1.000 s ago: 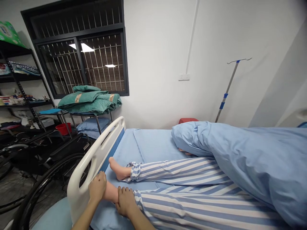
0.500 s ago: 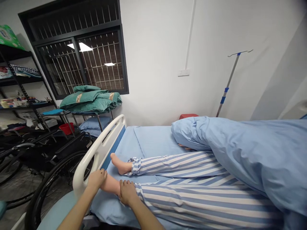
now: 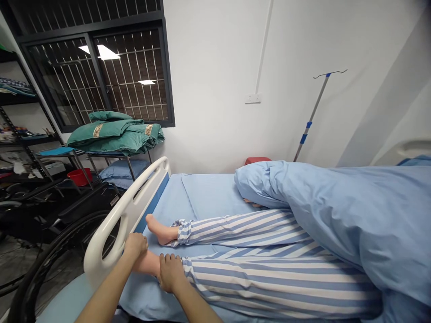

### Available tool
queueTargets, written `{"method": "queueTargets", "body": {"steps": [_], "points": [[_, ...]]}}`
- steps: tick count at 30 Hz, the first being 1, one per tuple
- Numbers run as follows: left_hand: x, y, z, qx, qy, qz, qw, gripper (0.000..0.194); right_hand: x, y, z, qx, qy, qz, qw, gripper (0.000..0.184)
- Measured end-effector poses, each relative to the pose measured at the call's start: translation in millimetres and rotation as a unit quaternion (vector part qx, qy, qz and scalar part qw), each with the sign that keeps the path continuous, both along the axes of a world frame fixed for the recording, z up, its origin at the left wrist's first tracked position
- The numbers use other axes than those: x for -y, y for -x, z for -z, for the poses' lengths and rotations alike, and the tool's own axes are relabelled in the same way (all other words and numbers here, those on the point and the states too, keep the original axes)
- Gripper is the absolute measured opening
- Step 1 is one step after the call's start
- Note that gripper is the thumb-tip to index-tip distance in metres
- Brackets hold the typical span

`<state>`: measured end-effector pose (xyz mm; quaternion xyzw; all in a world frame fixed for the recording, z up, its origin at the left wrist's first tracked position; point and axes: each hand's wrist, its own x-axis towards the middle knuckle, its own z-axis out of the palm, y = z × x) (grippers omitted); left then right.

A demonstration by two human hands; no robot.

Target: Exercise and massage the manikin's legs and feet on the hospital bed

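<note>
Your left hand (image 3: 135,246) and right hand (image 3: 171,272) are clasped around the lying person's bare foot (image 3: 146,264), close to the bed's white end panel (image 3: 111,237). The other foot (image 3: 160,233) lies untouched on the blue sheet (image 3: 208,193), and a blue quilt (image 3: 336,215) covers the upper body.

Since a moment ago our view has turned, so the barred window (image 3: 97,67) and the metal shelf (image 3: 23,103) stand more to left. Our left hand (image 3: 135,246) and right hand (image 3: 171,272) appear higher in the picture.
</note>
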<state>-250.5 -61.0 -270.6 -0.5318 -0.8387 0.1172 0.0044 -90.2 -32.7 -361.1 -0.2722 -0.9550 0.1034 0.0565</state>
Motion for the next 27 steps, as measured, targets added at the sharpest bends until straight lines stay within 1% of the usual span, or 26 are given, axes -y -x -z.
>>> {"method": "queueTargets", "body": {"steps": [3,6,10,12,15,18,20,22,24,27], "points": [[-4.8,1.7,5.6,-0.009,0.011,-0.002,1.000,0.035,-2.0,0.4,-0.2,0.002,0.007,-0.003,1.000,0.064],[-4.5,2.0,7.4,-0.011,-0.006,-0.017,1.000,0.037,-3.4,0.4,-1.9,0.003,0.019,-0.005,1.000,0.062],[1.4,-1.1,5.7,-0.016,-0.040,-0.065,0.997,0.039,-3.2,-0.7,-5.2,0.000,0.021,-0.004,1.000,0.062],[6.0,-4.9,5.2,-0.025,-0.058,-0.093,0.994,0.043,-2.5,-1.4,-6.4,0.001,0.024,-0.006,1.000,0.062],[14.4,-12.8,8.3,-0.037,-0.122,-0.142,0.982,0.048,-1.5,-2.4,-7.4,0.001,0.026,-0.005,1.000,0.063],[24.1,-20.6,17.0,-0.049,-0.211,-0.198,0.956,0.045,-0.7,-2.9,-7.0,0.000,0.021,-0.004,1.000,0.062],[30.7,-23.9,23.9,-0.064,-0.248,-0.220,0.941,0.043,-0.4,-3.0,-6.2,0.001,0.018,-0.004,1.000,0.062],[37.0,-25.0,29.3,-0.079,-0.263,-0.208,0.939,0.042,-0.1,-3.0,-5.4,0.002,0.017,-0.006,1.000,0.063],[42.3,-24.5,31.5,-0.091,-0.259,-0.174,0.946,0.042,0.0,-3.0,-5.0,0.004,0.017,-0.010,1.000,0.063],[46.9,-22.9,27.6,-0.103,-0.229,-0.147,0.957,0.045,0.2,-3.0,-5.5,0.004,0.016,-0.011,1.000,0.062]]}}
